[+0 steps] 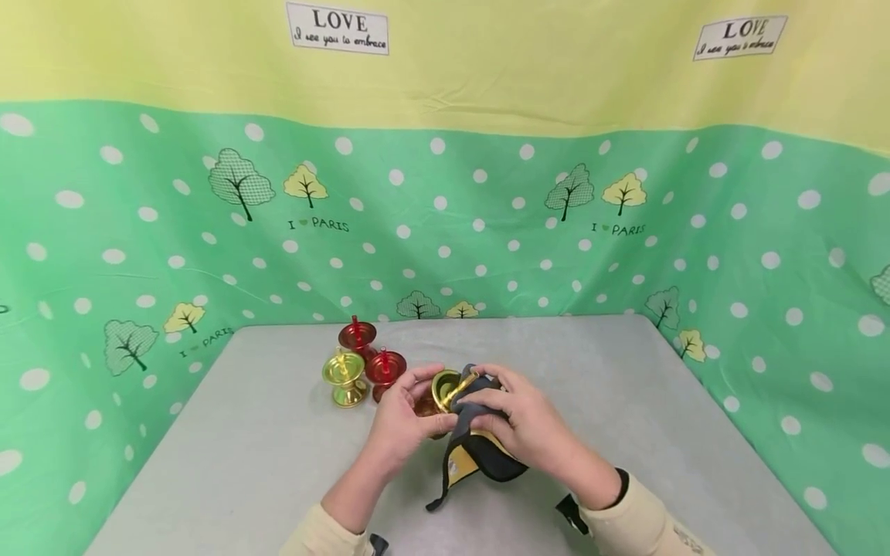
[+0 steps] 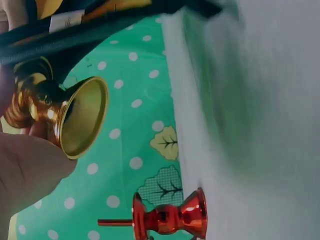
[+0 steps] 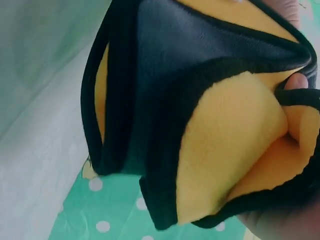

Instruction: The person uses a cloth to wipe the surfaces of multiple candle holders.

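While our left hand (image 1: 405, 415) holds a gold candle holder (image 1: 443, 392) above the near middle of the counter (image 1: 278, 463), our right hand (image 1: 523, 417) grips a cloth (image 1: 497, 461) against its right side. Our left fingers and thumb are clamped on the holder, which we have tilted so its spike leans right and away from us; from the left wrist we see the hollow of its flared base. Our right fingers are curled on the cloth, dark on one face and yellow on the other with a black edge, and its loose folds hang toward the near side. To the left of our hands, we see three more holders standing upright in a close group: a gold one (image 1: 344, 372) at the left, a red one (image 1: 358, 336) at the far side, and another red one (image 1: 385, 367) nearest our left hand. Behind the counter hangs a green and yellow curtain (image 1: 445, 181) with white dots and printed trees. We wear cream sleeves (image 1: 323, 534).
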### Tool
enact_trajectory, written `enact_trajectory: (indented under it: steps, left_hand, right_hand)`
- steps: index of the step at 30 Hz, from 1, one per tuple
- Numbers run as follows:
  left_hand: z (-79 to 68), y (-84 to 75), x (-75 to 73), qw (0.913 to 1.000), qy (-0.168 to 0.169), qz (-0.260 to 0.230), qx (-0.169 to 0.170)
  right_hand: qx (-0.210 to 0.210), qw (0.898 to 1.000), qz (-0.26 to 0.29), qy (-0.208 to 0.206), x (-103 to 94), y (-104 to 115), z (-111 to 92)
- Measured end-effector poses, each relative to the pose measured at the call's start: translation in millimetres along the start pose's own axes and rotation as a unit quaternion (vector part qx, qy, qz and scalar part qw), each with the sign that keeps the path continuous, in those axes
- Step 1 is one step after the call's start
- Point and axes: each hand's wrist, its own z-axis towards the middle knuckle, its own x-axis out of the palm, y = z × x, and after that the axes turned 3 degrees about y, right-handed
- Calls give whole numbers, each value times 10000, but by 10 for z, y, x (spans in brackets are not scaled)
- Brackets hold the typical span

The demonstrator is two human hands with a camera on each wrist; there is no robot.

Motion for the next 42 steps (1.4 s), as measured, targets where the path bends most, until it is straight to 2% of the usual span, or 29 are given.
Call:
enact_trajectory:
  steps: [5,10,13,14,16,20,23,25,30,33,39,42]
  left_hand:
    - [-13,-23,-105,9969,767,45,189]
    - [-28,-12,-219,9841,1734,-146,355]
    - [-26,11,-262,9777,2057,-305,293]
    - [-23,18,-268,9779,2046,-359,251]
    - [-14,33,-271,9821,1819,-467,158]
    - [26,48,-238,9943,885,-580,-80]
    - [59,44,-207,9971,299,-675,-195]
    - [70,41,-192,9968,112,-756,-215]
    - [77,57,-152,9958,119,-894,-138]
    - [74,68,-124,9958,75,-910,-11]
    - [55,59,-81,9959,51,-902,68]
    - [37,51,-77,9952,243,-943,16]
  right_hand:
    - [-61,9997,-20,247,-41,-37,-10]
    - [-314,9989,-174,318,-93,-107,3]
    - [-316,9986,-407,153,-108,-159,18]
    - [-251,9983,-526,48,-110,-180,25]
    - [-12,9970,-744,-203,-114,-221,30]
    - [527,9942,-712,-613,-134,-282,0]
    - [499,9953,-450,-692,-147,-286,-24]
    - [310,9964,-345,-703,-145,-269,-22]
    - [-145,9963,-117,-834,-102,-178,4]
    - [-432,9943,-156,-961,-54,-119,25]
    - [-956,9843,-879,-1193,33,-49,71]
    - [-1011,9799,-1186,-1244,63,-43,62]
